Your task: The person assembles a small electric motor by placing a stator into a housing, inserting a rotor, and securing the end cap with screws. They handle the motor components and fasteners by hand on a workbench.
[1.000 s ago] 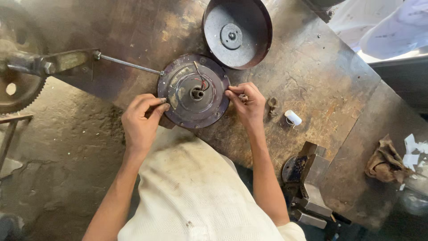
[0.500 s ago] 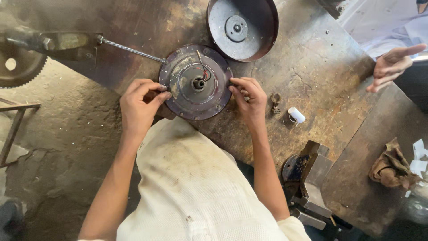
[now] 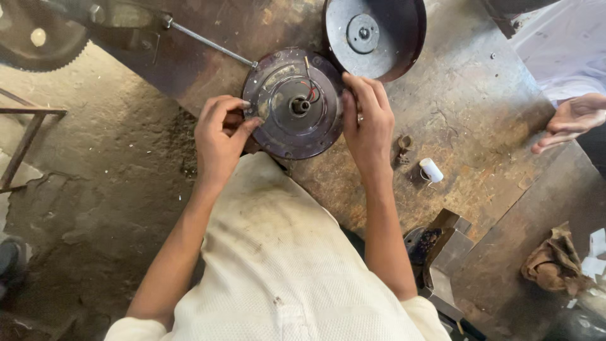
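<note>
A round dark motor disc with a central shaft and thin wires lies at the near edge of a worn metal workbench. My left hand grips the disc's left rim with the fingers curled over it. My right hand is pressed against the right rim, fingers pointing up along the edge. A round grey metal cover with a centre hub lies just behind the disc, touching or nearly touching it.
A threaded rod runs from the disc's upper left to a toothed wheel. A white spool and a small metal part lie to the right. Another person's hand hovers at the right edge. A vise and rag sit nearby.
My right hand has slid up along the disc's right rim. The other person's hand at the right has dropped lower and opened. The view has shifted slightly.
</note>
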